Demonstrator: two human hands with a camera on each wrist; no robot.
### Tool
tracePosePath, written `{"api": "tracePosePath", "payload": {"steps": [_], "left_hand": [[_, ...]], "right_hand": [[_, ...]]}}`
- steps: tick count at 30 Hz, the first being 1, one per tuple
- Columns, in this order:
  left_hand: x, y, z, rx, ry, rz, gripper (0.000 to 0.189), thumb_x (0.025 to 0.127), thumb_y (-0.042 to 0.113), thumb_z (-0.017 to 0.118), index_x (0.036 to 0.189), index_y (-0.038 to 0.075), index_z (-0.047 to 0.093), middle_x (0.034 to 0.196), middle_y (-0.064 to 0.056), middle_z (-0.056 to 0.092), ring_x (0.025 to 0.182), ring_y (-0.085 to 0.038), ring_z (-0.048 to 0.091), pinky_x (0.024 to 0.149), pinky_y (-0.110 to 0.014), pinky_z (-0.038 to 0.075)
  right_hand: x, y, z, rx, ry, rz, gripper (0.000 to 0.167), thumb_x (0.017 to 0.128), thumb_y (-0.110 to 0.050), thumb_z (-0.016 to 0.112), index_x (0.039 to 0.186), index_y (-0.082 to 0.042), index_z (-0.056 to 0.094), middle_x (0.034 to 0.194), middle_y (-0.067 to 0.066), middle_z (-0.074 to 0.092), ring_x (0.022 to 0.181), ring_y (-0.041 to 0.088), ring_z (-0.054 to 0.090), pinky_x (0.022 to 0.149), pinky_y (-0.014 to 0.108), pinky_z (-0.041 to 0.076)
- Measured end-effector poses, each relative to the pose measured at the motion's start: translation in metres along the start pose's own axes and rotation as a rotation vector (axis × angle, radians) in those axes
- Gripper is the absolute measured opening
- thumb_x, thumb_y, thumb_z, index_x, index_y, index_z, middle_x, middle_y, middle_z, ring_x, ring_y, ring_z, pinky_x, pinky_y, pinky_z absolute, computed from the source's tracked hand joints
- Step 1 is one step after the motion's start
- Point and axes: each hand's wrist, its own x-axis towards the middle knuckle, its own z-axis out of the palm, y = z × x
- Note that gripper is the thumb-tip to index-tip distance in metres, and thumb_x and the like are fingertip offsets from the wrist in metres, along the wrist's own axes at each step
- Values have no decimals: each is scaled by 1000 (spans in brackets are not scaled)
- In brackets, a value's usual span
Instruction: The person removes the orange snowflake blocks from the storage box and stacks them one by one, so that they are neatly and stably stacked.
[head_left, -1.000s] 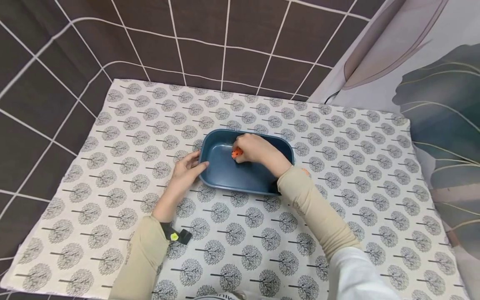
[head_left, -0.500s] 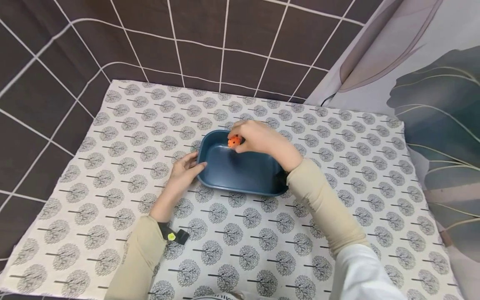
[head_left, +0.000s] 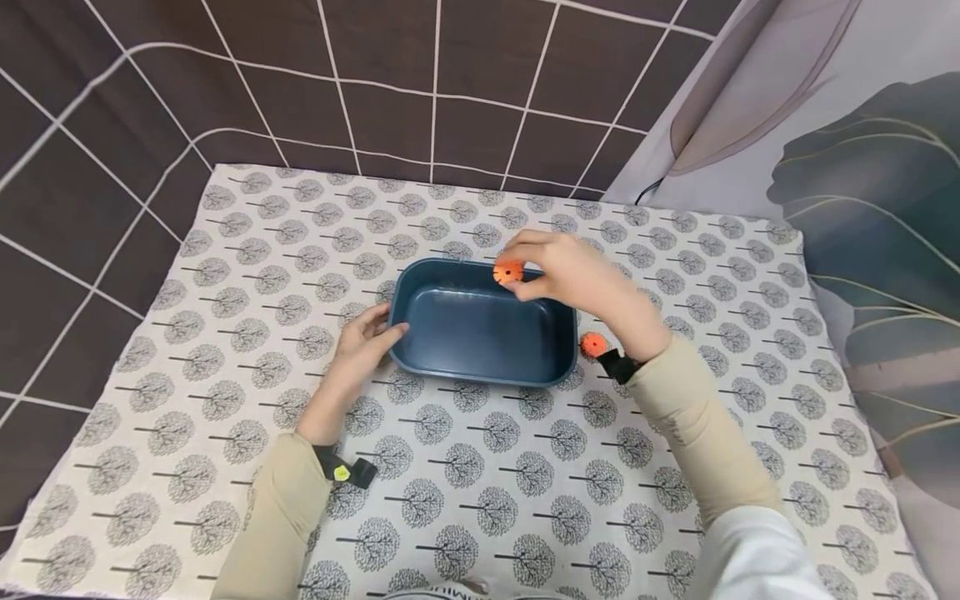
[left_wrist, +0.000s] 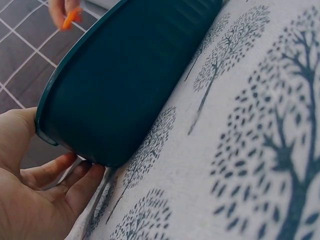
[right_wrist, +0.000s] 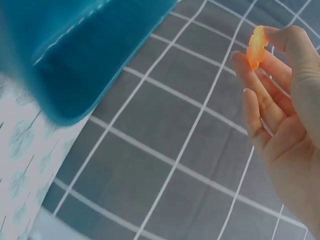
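Note:
A dark blue rectangular plastic basin (head_left: 480, 329) with rounded corners stands upright on the cloth. My left hand (head_left: 363, 346) grips its left end, thumb over the rim and fingers against the outer wall, as the left wrist view shows of the hand (left_wrist: 45, 185). Over the basin's back right rim, my right hand (head_left: 558, 267) pinches an orange notched disc (head_left: 507, 272) with a small dark centre. The right wrist view shows this disc (right_wrist: 256, 47) edge-on between thumb and fingertips. Another orange notched disc (head_left: 594, 344) lies on the cloth by the basin's right end, close to the right wrist strap.
A white cloth (head_left: 270, 342) printed with grey trees covers the table. Behind it hangs a dark curtain (head_left: 390, 125) with white grid lines, and a pale patterned curtain (head_left: 870, 250) hangs at the right. Each wrist wears a black strap (head_left: 617, 365).
My right hand has lifted the orange disc up from inside the basin and carried it right, to the back right rim. The second disc has come into full view. My left hand keeps its grip.

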Motion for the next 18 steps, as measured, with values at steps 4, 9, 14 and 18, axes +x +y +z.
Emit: {"api": "tracePosePath", "payload": {"steps": [4,9,14,18], "left_hand": [[0,2,0,11,0,0,61,88,19,63,142,14,37,134,-10,49,117,-23,50,93,-30,50],[-1,4,1,25,1,27,60,88,18,62,142,12,37,136,-11,48,121,-22,48,95,-29,48],[-1,4,2,19,-4,29,60,89,16,62,143,11,36,138,-11,46,122,-22,47,95,-27,48],[0,2,2,15,2,25,60,89,17,62,142,12,37,138,-11,46,122,-22,47,95,-26,48]], "right_hand": [[-21,10,-4,-18,31,50,30,76,-8,67,106,-2,68,102,8,66,90,22,62,76,37,54],[-45,21,-5,-13,74,89,31,76,-9,73,105,0,67,104,11,66,95,27,62,83,41,53],[-68,26,0,-16,136,87,34,74,-15,77,103,0,68,102,11,67,94,27,64,82,42,54],[-85,31,8,-16,193,107,31,73,-11,77,101,0,69,101,11,68,92,28,64,80,41,55]]}}
